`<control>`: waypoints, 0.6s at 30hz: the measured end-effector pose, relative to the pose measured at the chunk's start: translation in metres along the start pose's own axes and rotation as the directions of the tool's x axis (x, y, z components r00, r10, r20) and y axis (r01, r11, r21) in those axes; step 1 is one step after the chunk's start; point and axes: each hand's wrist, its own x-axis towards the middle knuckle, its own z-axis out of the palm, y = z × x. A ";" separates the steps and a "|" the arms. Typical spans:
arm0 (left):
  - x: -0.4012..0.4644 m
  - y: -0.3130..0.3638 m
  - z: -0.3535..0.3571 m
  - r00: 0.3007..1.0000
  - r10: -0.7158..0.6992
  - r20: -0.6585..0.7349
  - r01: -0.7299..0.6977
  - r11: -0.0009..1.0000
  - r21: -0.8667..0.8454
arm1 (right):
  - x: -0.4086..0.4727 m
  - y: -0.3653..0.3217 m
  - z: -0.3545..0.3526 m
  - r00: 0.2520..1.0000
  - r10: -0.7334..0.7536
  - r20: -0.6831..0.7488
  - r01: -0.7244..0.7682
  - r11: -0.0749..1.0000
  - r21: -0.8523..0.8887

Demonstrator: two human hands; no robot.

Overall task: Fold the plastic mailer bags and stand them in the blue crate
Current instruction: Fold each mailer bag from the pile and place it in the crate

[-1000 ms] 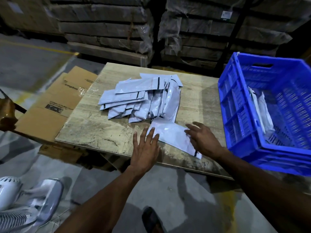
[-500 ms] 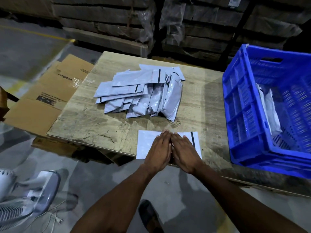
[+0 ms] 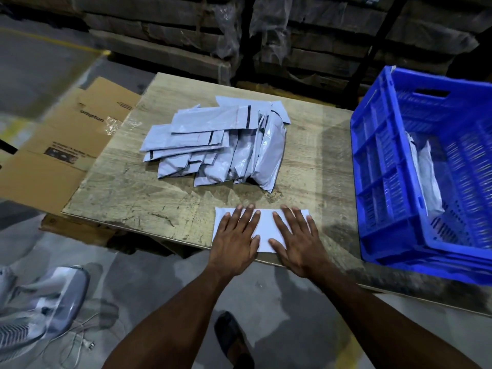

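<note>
— Well, what is closest to us?

— A dark shoe (image 3: 234,339) on the grey floor, and a white fan (image 3: 37,310) lying low on the left with its cord beside it.

— And the hands?

— Both lie flat on one white mailer bag (image 3: 265,230) at the near edge of the wooden board (image 3: 119,187). The left hand (image 3: 235,235) covers the bag's left half and the right hand (image 3: 298,238) covers its right half. The fingers are straight and spread, pressing down. They grip nothing.

— Is the bag hanging off?

— Its near edge sits right at the board's near edge. The wrists reach over the floor.

— What is in the way?

— Nothing between the hands and the pile of mailer bags (image 3: 221,147), just bare board. The pile is a bit farther back, in the middle of the board.

— Where is the blue crate (image 3: 383,182)?

— On the right, resting on the board, close to the right hand but not touching it. Some white bags (image 3: 426,179) stand inside, leaning on its near wall. Most of the crate is still open room.

— And on the left?

— A flat cardboard box (image 3: 61,155) sticks out from under the board.

— Far back?

— Dark stacked pallets (image 3: 165,25) wrapped in plastic.
</note>
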 end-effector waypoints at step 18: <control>-0.012 -0.023 -0.008 0.994 -0.088 0.065 0.085 0.995 0.043 | 0.014 -0.032 -0.005 0.981 -0.191 0.025 0.193 0.975 -0.108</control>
